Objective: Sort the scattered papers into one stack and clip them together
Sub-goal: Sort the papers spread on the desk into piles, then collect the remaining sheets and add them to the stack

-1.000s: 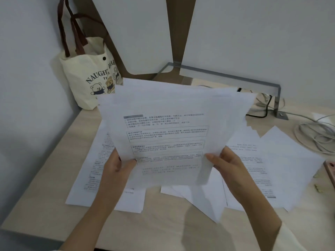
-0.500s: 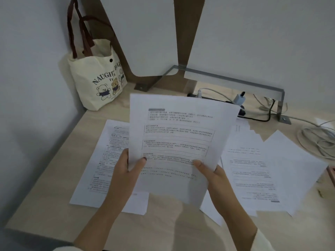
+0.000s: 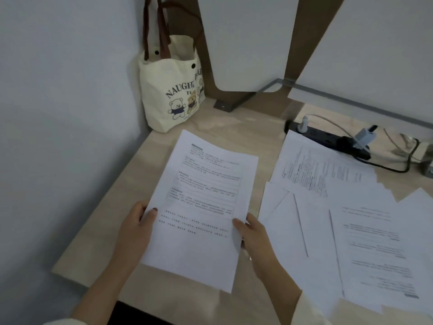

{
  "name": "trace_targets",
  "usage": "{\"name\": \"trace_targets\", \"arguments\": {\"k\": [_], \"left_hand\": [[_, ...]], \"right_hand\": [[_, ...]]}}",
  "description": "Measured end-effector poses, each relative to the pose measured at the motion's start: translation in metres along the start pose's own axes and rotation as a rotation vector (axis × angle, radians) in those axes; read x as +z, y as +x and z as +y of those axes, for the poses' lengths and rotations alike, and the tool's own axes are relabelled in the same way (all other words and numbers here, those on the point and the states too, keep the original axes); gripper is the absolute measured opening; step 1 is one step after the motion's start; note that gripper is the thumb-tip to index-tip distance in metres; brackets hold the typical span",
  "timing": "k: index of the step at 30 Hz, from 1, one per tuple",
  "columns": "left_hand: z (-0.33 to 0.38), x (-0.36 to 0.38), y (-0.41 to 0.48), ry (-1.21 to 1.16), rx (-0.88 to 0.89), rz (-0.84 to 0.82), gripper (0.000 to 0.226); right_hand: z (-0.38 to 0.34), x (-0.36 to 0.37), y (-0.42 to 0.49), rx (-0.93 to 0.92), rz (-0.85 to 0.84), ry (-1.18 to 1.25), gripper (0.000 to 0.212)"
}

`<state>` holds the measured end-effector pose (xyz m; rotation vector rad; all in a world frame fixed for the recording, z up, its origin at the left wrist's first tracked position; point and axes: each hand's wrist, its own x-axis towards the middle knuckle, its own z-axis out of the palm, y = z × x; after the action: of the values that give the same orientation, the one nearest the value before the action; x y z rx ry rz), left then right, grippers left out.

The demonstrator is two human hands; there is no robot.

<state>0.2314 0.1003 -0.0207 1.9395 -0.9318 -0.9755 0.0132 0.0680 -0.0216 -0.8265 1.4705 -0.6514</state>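
Lower centre of the frame: a person's left hand [image 3: 138, 227] and right hand [image 3: 255, 242] each pinch a side edge of a printed sheaf [image 3: 201, 207], thumbs on top, the other fingers hidden beneath. A second ago the sheaf was raised and fanned; now it is squared and lowered almost flat over the left of the pale desk [image 3: 234, 127], where a loose sheet lay and no longer shows. Gathering seems only partly done: scattered papers [image 3: 351, 219] cover the right side. No clip is visible. Farther back, a tote bag [image 3: 171, 90] stands upper left and a power strip [image 3: 328, 139] lies upper right.
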Motion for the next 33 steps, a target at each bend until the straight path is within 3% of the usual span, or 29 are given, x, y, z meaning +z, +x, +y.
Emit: {"name": "trace_targets", "arguments": {"k": [4,10,20,23,26,33], "left_hand": [[-0.025,-0.001,0.021,0.135,-0.061,0.033,0.014],[-0.038,0.013,0.027,0.348,-0.115,0.01,0.045],[-0.033,0.018,0.021,0.461,-0.08,0.027,0.059],[-0.017,0.036,0.006,0.376,-0.01,0.113,0.054],[0.007,0.068,-0.018,0.23,0.133,0.097,0.04],[0.044,0.187,-0.066,0.275,0.403,-0.283,0.028]], "right_hand": [[0.008,0.015,0.02,0.048,0.052,-0.105,0.015],[0.024,0.016,0.027,0.092,0.111,-0.181,0.015],[0.018,-0.016,0.018,0.074,-0.017,-0.168,0.02],[0.015,-0.06,0.013,0.025,0.099,-0.164,0.019],[0.018,-0.12,0.004,0.024,0.222,-0.192,0.018],[0.046,-0.281,-0.02,0.1,0.59,-0.323,0.033]]}}
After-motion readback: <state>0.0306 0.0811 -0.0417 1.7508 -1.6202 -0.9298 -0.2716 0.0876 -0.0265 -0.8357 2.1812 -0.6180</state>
